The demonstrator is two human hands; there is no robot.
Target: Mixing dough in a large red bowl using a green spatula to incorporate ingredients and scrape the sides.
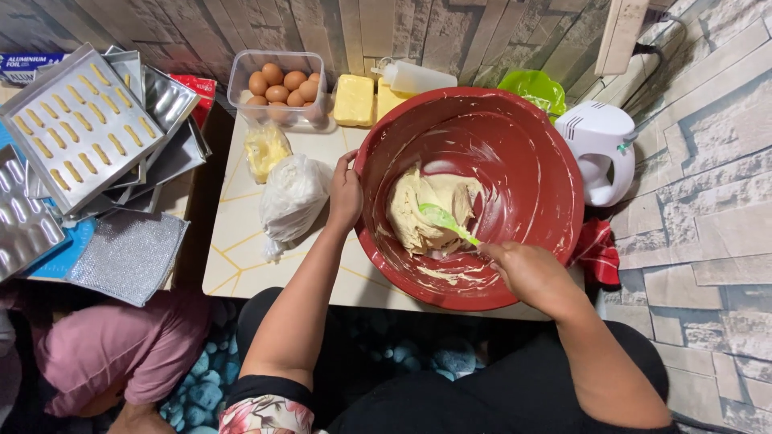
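The person's right hand [531, 273] is gripping the handle of a green spatula [445, 219], fingers wrapped tightly around it, at about 5 o'clock on the red bowl [547, 161]. The spatula's blade is pressing into the pale dough [418, 213] lying in the bowl's middle. At 9 o'clock, the left hand [344, 197] is bracing the bowl's rim, fingers curled over the edge. Beside it a knotted white bag [291, 197] is lying on the tabletop [241, 241]. Farther off, at 11 o'clock, a tub of eggs [277, 87] and butter blocks [354, 100] are sitting, with a white hand mixer [599, 149] at 2 o'clock.
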